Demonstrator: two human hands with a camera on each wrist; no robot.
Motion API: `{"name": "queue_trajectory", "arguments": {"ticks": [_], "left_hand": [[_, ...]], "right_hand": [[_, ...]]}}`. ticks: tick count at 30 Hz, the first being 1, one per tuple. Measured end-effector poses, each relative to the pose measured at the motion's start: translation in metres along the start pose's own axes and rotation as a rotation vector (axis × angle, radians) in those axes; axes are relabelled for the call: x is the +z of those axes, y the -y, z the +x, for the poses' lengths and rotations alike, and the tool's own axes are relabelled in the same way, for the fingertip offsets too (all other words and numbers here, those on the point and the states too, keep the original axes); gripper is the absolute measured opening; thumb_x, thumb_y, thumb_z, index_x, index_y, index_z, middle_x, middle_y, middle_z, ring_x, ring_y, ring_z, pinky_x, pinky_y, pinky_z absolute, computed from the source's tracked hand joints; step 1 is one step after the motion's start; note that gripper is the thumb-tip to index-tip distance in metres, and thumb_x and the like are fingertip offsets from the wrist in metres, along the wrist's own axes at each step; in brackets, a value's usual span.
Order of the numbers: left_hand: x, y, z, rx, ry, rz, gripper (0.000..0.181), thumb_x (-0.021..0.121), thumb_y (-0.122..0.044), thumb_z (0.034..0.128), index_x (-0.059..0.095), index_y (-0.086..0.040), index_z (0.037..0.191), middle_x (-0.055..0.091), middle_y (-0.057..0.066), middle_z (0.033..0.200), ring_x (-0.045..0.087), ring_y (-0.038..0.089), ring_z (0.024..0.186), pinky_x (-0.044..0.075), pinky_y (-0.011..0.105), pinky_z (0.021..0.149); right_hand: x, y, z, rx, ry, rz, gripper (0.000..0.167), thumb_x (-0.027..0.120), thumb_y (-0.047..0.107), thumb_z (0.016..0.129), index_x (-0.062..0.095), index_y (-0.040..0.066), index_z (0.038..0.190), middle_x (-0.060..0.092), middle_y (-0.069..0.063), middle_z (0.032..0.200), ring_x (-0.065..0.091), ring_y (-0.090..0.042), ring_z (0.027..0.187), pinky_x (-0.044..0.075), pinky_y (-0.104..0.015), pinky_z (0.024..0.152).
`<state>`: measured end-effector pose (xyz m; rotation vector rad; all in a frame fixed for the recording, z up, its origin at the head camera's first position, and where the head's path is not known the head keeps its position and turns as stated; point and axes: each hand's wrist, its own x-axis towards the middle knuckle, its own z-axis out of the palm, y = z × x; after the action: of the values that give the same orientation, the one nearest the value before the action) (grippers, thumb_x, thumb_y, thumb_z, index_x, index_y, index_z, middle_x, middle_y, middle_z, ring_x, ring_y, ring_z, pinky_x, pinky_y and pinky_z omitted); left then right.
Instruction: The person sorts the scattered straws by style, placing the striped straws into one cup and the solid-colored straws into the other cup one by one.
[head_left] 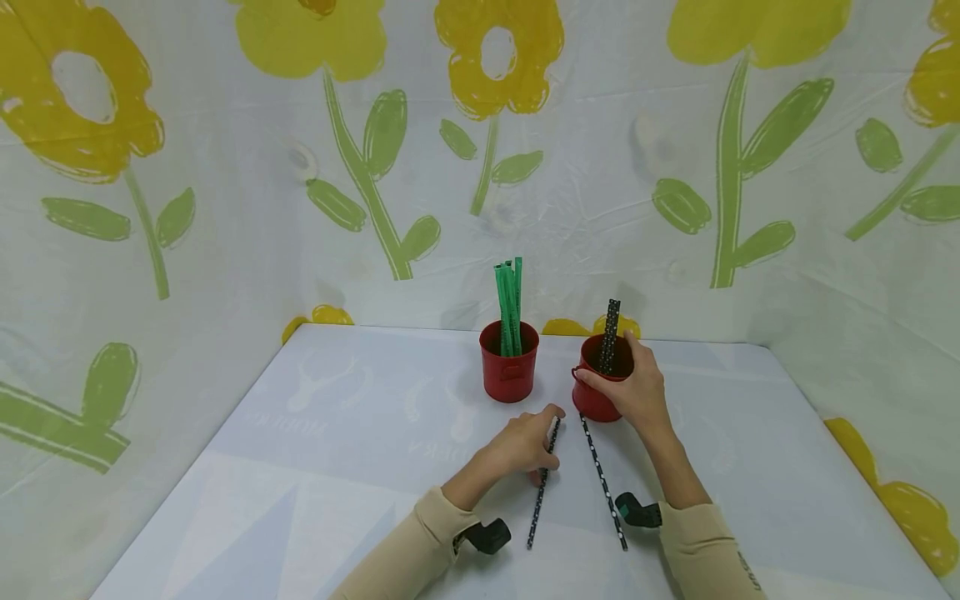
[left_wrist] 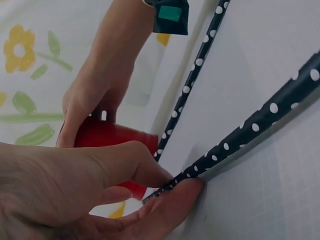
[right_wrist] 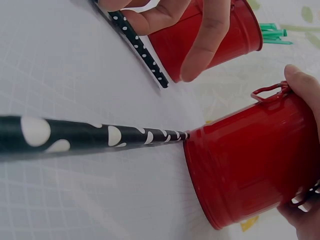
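My left hand (head_left: pixel 517 443) pinches a black straw with white dots (head_left: pixel 537 510) between thumb and finger, low over the white tabletop. In the left wrist view that straw (left_wrist: pixel 240 134) slants up to the right from the fingertips. Around the upper part of the right red bucket (head_left: pixel 594 403) my right hand (head_left: pixel 645 390) is curled, thumb near its small handle. Several black dotted straws (head_left: pixel 610 332) stand inside this bucket. A loose dotted straw (head_left: pixel 602 477) lies in front, its far end close to the bucket's base.
Left of the gripped bucket stands a second red bucket (head_left: pixel 508 379) with several green straws (head_left: pixel 510 307). Behind the white table (head_left: pixel 360 475) hangs a pale sheet (head_left: pixel 592 175) printed with yellow flowers. Dark cameras (head_left: pixel 487 536) are worn on both wrists.
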<state>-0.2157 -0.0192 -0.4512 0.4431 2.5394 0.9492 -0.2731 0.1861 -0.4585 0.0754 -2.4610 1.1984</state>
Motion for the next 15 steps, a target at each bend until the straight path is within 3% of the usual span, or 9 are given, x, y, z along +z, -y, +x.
{"name": "queue_trajectory", "arguments": {"ticks": [15], "left_hand": [[-0.0032, 0.0028, 0.0042, 0.031, -0.019, -0.025, 0.075, 0.079, -0.011, 0.0817, 0.038, -0.023, 0.144, 0.062, 0.000, 0.082, 0.062, 0.017, 0.053, 0.053, 0.024, 0.054]], "right_hand": [[-0.0001, -0.0011, 0.0001, -0.009, -0.008, 0.011, 0.105, 0.083, 0.049, 0.073, 0.030, 0.006, 0.153, 0.045, -0.022, 0.143, 0.049, -0.038, 0.127, 0.050, -0.059, 0.096]]}}
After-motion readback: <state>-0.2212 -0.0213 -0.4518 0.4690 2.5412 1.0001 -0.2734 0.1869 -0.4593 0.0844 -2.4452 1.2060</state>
